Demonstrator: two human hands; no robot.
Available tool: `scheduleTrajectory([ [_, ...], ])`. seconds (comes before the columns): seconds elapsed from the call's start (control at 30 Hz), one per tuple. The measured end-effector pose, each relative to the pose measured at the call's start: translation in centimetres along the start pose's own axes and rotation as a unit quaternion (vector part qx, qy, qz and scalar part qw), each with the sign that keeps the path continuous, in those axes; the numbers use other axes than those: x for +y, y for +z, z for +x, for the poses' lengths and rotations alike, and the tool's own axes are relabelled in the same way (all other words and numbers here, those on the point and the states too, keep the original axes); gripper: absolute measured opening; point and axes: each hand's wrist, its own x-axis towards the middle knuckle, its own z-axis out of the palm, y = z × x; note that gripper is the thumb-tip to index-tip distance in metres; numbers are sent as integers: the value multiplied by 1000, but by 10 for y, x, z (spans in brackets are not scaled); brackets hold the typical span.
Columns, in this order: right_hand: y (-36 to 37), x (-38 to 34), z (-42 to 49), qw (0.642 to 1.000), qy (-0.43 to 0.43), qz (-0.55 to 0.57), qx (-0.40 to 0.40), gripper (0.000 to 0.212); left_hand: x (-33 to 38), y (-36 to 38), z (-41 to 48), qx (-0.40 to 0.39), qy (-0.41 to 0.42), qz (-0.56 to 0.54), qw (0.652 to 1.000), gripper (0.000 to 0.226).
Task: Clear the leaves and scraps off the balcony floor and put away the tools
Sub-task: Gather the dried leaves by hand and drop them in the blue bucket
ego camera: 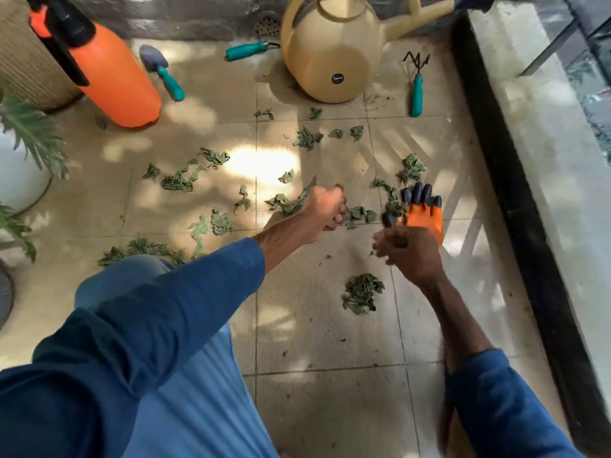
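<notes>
- My right hand (pixel 408 251) grips the orange rubber glove with black claw fingertips (pixel 425 214) by its cuff. Claws point away from me, toward the cream plastic watering can (pixel 327 61).
- My left hand (pixel 325 209) is fisted around dried green leaves (pixel 287 204) scattered on the beige tiled floor (pixel 330 342).
- Can's round black sticker (pixel 338 78): writing unreadable.

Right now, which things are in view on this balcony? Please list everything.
sprayer: 1, orange, far left
watering can: 1, beige, far centre
trowel: 1, teal handle, beside sprayer
second tool: 1, teal handle, head behind can
hand rake: 1, teal handle, right of can
leaves: many, green, scattered on tiles
glove: 1, orange, black claws, centre right
plant fronds: some, green, left edge
left hand: 1, curled round leaves, centre
right hand: 1, gripping glove
</notes>
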Motion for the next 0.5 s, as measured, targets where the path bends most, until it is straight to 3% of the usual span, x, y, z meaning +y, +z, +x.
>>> scheduleTrajectory([
  [0.1, 0, 38, -16, 985, 2, -160, -58, 16, 2, 0, -7, -27, 11, 1, 1000, 33],
  [0.23, 16, 63, -35, 973, -2, -224, -62, 26, 11, 6, -20, -46, 31, -11, 998, 35],
  [0.33, 27, 66, -40, 975, -3, -219, -22, 15, 18, 10, -33, -46, 32, -20, 998, 36],
  [0.5, 15, 68, -33, 985, 38, -165, 25, 14, 14, 10, -50, -63, 52, -40, 996, 39],
])
